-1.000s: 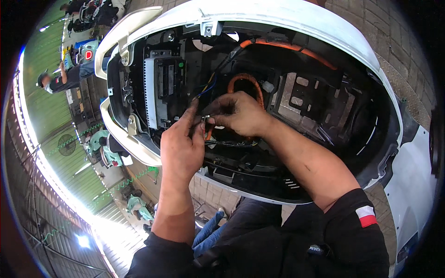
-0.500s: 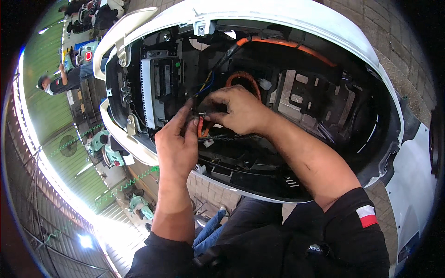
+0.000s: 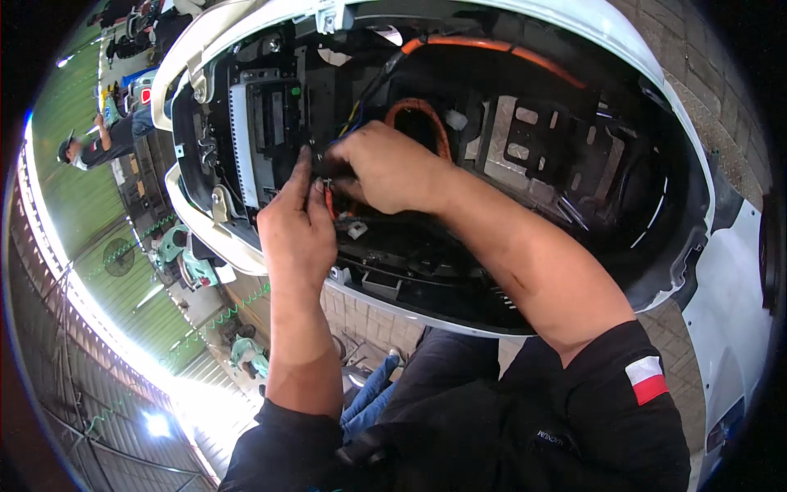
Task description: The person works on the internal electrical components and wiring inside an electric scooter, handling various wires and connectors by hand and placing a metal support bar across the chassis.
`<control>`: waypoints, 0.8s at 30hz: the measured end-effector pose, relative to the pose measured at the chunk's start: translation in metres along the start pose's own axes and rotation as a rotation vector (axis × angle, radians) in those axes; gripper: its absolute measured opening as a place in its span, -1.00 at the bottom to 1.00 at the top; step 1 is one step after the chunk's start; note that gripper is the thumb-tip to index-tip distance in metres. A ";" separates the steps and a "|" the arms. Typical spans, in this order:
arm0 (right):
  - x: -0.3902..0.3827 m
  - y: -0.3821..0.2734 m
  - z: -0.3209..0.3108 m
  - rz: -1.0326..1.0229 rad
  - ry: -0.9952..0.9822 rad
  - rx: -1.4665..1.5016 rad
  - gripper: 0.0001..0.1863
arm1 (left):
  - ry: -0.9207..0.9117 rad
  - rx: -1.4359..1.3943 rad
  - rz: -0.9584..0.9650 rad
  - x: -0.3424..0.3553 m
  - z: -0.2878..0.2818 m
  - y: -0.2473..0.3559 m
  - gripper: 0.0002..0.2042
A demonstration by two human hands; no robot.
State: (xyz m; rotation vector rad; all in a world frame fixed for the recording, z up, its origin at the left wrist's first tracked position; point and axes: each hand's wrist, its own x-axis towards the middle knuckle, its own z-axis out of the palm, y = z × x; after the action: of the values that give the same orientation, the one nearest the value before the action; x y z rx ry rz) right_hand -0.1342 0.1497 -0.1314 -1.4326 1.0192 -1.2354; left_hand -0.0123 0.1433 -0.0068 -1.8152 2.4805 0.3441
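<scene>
My left hand pinches the end of a short orange cable inside a white vehicle body, beside a finned silver-and-black control unit. My right hand is curled just above and right of it, by blue and yellow wires; what its fingertips hold is hidden behind them. A looped orange cable lies behind my right hand, and a small pale connector sits below it. A slotted metal plate fills part of the right side of the cavity.
A loose white panel lies at the right over paving. At the left, a person works at a bench among mint-green vehicle parts, with coiled green hoses nearby. Another person's blue-trousered legs show below the body.
The whole view has shifted slightly up and left. My right hand has moved further up-left, toward the wires, its fingertips now more hidden. My left hand stays by the orange cable end.
</scene>
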 end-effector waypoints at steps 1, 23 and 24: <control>0.002 -0.001 -0.002 -0.016 0.013 -0.004 -0.79 | 0.008 -0.007 0.039 0.001 -0.001 -0.002 -0.60; -0.015 0.006 -0.024 0.045 0.102 0.062 -0.71 | 0.016 0.226 0.199 -0.003 -0.037 -0.004 -0.69; -0.016 0.006 -0.027 0.051 0.140 0.110 -0.71 | -0.031 0.256 0.192 -0.003 -0.040 -0.003 -0.73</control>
State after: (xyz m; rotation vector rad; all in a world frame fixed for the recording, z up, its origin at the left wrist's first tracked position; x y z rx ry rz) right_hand -0.1629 0.1608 -0.1396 -1.2424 1.0581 -1.3489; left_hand -0.0049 0.1367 0.0326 -1.4714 2.5451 0.0566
